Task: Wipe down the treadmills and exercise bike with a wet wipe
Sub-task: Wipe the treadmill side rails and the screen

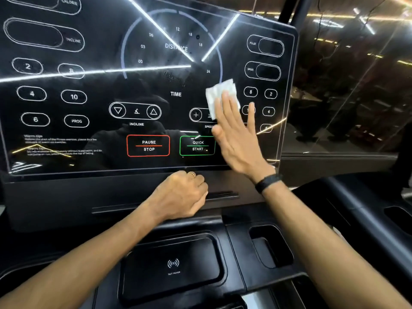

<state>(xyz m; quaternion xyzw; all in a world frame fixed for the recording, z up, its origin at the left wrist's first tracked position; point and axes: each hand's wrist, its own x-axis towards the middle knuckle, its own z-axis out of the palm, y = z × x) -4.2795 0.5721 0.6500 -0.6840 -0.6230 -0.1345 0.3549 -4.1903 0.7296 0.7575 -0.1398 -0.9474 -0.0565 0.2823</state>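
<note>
- Treadmill console, black and glossy, fills most of the view; it is tilted back, and light streaks are mirrored across its face; printed labels can be read: DISTANCE, TIME, INCLINE, SPEED, PULSE, PROG, with numbered ovals 2, 4, 6, 8 and 10 down the left side.
- Black tray area is seen below the console; a rectangular charging pad with a wireless symbol sits in its middle, and a deep cup recess lies just to the right of the pad.
- Dark reflective wall is seen beyond the console's right edge.
- 2 outlined buttons sit low on the panel: PAUSE STOP in red and QUICK START in green; the green one is partly covered by the right hand.
- Right hand is laid flat against the panel, fingers straight and slightly spread, thumb pointing left; a dark band is worn on its wrist.
- Left hand is rested on the ledge under the panel; its fingers are curled under into a loose fist, nothing is seen held in it, and a ring is worn on 1 finger.
- White wet wipe is pressed to the panel beneath the right fingertips, crumpled, right of the word TIME and over the speed control.
</note>
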